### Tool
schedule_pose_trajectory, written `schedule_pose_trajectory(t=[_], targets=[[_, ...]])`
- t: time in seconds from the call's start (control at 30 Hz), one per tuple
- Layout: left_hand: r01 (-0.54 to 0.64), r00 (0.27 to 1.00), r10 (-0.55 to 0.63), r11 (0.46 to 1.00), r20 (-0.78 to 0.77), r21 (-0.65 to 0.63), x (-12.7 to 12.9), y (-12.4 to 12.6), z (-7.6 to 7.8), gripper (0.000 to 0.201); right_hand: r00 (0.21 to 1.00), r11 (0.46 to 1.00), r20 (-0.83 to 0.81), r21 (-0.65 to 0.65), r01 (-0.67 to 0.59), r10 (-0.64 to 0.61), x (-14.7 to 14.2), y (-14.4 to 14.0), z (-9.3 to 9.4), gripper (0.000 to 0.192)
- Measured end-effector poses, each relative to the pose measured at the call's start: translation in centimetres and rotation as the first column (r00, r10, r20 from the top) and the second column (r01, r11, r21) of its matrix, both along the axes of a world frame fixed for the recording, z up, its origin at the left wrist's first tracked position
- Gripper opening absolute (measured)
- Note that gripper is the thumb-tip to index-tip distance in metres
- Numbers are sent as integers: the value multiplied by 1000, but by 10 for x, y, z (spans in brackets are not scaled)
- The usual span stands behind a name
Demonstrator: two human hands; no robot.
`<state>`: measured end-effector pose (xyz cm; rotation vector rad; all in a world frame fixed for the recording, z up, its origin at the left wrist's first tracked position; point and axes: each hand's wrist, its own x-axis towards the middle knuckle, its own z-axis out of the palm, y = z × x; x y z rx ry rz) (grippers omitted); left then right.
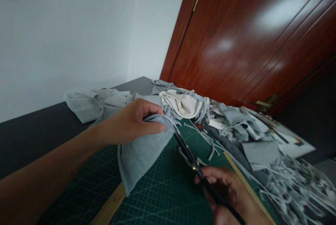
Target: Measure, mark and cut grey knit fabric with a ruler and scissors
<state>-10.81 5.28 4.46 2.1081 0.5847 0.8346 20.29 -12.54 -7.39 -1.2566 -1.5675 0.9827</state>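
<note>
My left hand (132,121) pinches the upper edge of a grey piece of cloth (143,151) and holds it up off the green cutting mat (168,190). My right hand (227,191) grips black scissors (187,153), whose blades point up and left into the cloth's edge just beside my left fingertips. The cloth hangs down over the mat and over a wooden ruler (111,205).
A heap of grey and cream cloth (183,104) lies behind the mat. Cut grey strips and scraps (286,179) pile up at the right. A second wooden ruler (245,183) runs along the mat's right side. A reddish wooden door (252,39) and a white wall stand behind.
</note>
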Motion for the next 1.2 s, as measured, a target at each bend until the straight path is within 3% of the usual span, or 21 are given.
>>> schedule_pose_trajectory(t=[0.5,0.7,0.83,0.97,1.2], targets=[[-11,987,21,998,-158,63,3,2,-4,18,999,1000,-33,-22,1,-2,2,0,-13,87],[-11,979,16,1000,-202,27,7,4,-11,18,989,976,-13,-159,-146,146,7,6,6,75],[-25,975,25,1000,-220,1,13,6,-15,18,977,945,80,-280,-170,199,17,7,27,71],[19,978,-29,999,-205,-49,16,5,-18,16,982,964,118,-238,-119,151,16,2,34,65],[55,974,-71,995,-215,-80,21,8,-27,17,991,981,100,-181,-69,89,9,3,25,68]])
